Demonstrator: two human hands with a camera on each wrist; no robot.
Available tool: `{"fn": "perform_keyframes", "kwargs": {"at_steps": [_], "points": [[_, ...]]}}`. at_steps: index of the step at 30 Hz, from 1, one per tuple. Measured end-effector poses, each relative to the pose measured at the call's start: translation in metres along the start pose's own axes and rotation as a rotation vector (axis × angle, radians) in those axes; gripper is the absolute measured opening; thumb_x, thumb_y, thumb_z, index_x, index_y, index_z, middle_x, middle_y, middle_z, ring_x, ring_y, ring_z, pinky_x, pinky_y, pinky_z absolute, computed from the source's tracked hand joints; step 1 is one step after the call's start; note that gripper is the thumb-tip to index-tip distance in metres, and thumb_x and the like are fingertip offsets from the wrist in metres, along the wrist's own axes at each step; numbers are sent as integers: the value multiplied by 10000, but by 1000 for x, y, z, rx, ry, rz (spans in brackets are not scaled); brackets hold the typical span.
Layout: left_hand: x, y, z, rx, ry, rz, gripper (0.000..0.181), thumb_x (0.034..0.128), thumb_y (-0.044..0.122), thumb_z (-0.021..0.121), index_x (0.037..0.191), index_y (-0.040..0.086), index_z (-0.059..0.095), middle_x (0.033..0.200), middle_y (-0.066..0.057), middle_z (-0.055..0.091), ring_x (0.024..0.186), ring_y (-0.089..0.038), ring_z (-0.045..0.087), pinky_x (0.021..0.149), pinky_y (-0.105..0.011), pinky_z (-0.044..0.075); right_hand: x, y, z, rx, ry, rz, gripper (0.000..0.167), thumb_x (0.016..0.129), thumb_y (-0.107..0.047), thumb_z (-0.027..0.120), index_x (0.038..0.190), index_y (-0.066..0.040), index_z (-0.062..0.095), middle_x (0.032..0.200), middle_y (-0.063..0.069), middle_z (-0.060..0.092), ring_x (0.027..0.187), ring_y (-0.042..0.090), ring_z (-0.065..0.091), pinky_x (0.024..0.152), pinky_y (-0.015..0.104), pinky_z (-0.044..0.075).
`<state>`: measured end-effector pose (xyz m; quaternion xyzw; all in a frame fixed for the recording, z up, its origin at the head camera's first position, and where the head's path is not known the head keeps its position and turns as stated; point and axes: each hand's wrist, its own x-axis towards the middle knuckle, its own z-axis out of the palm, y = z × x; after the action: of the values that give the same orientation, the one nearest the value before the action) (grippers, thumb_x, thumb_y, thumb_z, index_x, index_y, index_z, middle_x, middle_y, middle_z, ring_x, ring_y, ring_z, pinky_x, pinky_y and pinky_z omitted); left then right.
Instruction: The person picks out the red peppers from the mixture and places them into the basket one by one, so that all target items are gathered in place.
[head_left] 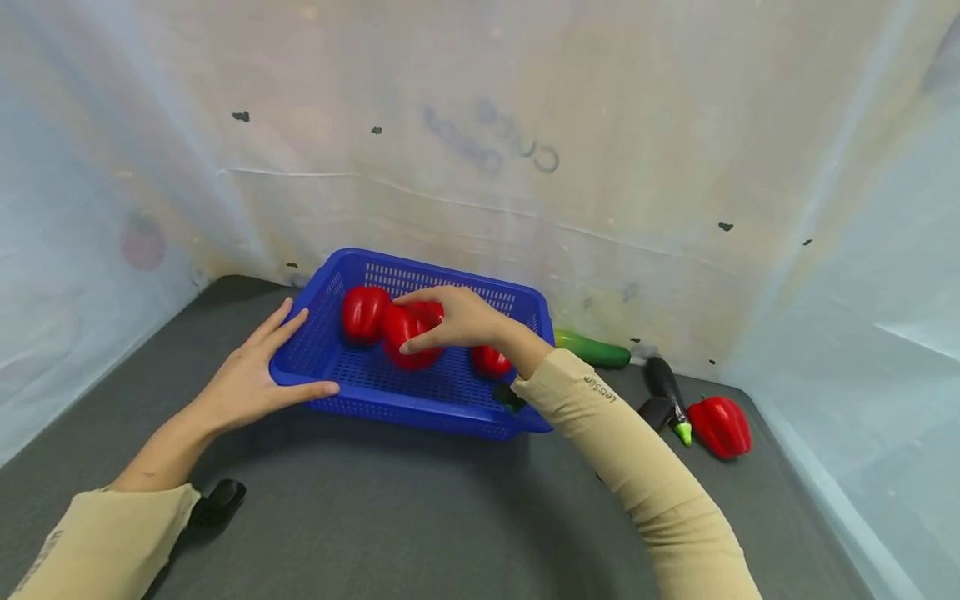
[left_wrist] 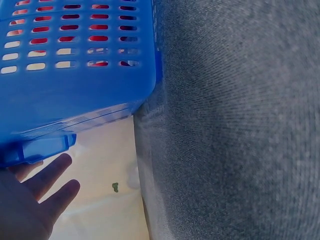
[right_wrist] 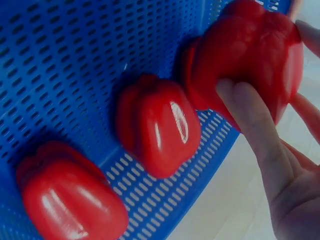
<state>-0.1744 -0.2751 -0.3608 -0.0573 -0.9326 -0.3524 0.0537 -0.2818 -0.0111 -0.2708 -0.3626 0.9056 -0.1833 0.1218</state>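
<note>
A blue perforated plastic basket (head_left: 420, 410) stands on the dark surface near the back wall. My right hand (head_left: 463, 317) grips a red bell pepper (head_left: 408, 342) over the basket, thumb on one side and fingers on the other. Inside, one red pepper (head_left: 365, 313) lies at the left, and another (head_left: 489, 362) shows partly under my right wrist. The right wrist view also has a pepper (right_wrist: 157, 125) at the basket's middle and part of one behind the held pepper. My left hand (head_left: 243, 379) rests at the basket's left end, fingers spread and fairly straight, thumb by the front rim.
Right of the basket lie a green zucchini (head_left: 596, 348), a dark eggplant (head_left: 663, 383) and a red bell pepper (head_left: 722, 427). A pale sheet wall (head_left: 480, 208) rises right behind the basket. Something dark (head_left: 510, 397) shows at the basket's front right, partly under the right sleeve.
</note>
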Motion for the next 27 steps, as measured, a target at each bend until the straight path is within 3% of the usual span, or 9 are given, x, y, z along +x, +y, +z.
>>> {"fn": "perform_keyframes", "kwargs": {"at_steps": [4,10,17,24,27], "points": [[-1,0,-1,6,2,-6,1112,743,549,745,1554,161,91,1622,-111,-65,1409,-542,90,965,-800,208,9,-5,4,18,-62,6,657,781,-370,761,1385,-268,524,1377,31,521,1223,202,454,867,293,529],[-1,1,-1,2,-1,-11,1108,746,555,737,1554,164,88,1621,-111,-69,1409,-543,89,966,-799,210,21,-12,11,189,-156,57,658,778,-306,789,1380,-259,529,1364,58,471,1026,181,577,717,285,593],[-4,2,-1,5,5,-14,1107,744,550,739,1553,148,99,1620,-132,-49,1399,-553,112,964,-798,218,32,-15,20,249,-225,77,666,778,-277,795,1383,-209,526,1362,91,461,803,174,682,765,385,596],[-3,3,1,-1,6,-15,1107,745,555,740,1554,158,97,1622,-116,-57,1402,-551,110,966,-799,213,39,-14,26,254,-281,87,666,794,-290,779,1396,-205,508,1333,82,467,957,157,609,747,333,599],[-3,4,2,-6,3,-12,1107,741,557,741,1554,166,97,1623,-115,-48,1401,-549,121,966,-797,218,41,-13,29,278,-297,99,675,798,-280,777,1406,-196,495,1351,94,457,947,169,629,744,318,598]]}}
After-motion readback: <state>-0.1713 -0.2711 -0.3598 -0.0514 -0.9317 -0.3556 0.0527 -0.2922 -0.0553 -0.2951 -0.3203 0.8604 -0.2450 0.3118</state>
